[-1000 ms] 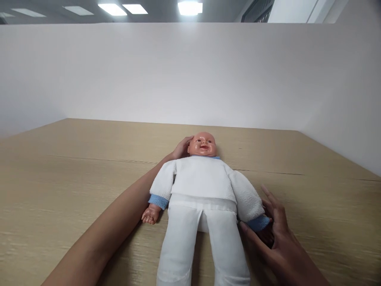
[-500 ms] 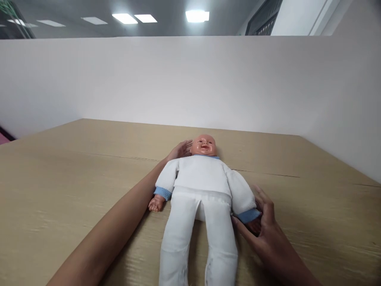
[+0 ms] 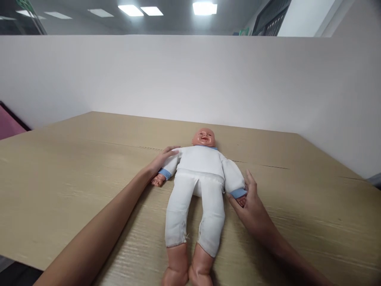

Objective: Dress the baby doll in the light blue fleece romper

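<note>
A baby doll [image 3: 200,165] lies on its back on the wooden table, its head away from me and its bare feet towards me. It wears a white top with blue cuffs and white trousers. On the left, my left hand [image 3: 162,159] rests against the doll's sleeve near the shoulder, fingers stretched out over the cloth and the thumb hidden. My right hand [image 3: 248,202] is round the doll's other forearm at the blue cuff [image 3: 238,193], with thumb on one side and fingers on the other. The doll's small hand shows partly inside my grip.
The light wooden tabletop [image 3: 74,178] has thin seams across it. A white partition [image 3: 184,75] rises behind its far edge. A pink panel with a dark edge [image 3: 10,123] stands at the far left. Ceiling lights show above the partition.
My left hand has moved from beside the doll's head down to its upper sleeve. My right hand stays at the cuff. The view has shifted, and the doll's feet now show.
</note>
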A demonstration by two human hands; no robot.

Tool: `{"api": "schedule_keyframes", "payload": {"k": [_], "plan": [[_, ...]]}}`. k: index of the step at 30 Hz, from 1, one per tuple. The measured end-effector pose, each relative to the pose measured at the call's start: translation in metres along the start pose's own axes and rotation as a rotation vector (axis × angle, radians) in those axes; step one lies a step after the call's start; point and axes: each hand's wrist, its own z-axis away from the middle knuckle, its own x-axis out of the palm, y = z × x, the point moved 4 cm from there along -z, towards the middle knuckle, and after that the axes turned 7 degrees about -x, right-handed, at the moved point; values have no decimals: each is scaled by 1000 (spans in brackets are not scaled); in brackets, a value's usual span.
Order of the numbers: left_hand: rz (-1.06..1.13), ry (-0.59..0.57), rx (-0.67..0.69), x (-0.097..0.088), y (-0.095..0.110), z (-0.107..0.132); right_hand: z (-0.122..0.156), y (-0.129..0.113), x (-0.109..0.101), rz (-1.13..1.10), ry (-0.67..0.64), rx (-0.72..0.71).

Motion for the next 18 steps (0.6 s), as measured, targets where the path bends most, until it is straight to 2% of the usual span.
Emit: {"api": "schedule_keyframes", "payload": {"k": [2, 6, 9, 11, 14, 16, 18], "plan": [[-145, 11, 56, 10, 4, -1, -4, -2, 2, 12, 18, -38], [-272, -3, 156, 29, 10, -11, -12, 1, 3, 47, 69, -102], [-416, 83, 209, 30, 14, -13, -13, 13, 1, 83, 135, -95], [-498, 171, 245, 27, 18, -4, -4, 21, -1, 38, 198, -30], [-570, 284, 301, 28, 28, 37, 33, 17, -1, -175, 231, 88], [-664, 331, 363, 39, 38, 86, 73, -1, -3, -274, 207, 106], [-744, 316, 457, 58, 47, 150, 121, -23, -10, -275, 179, 100]]}}
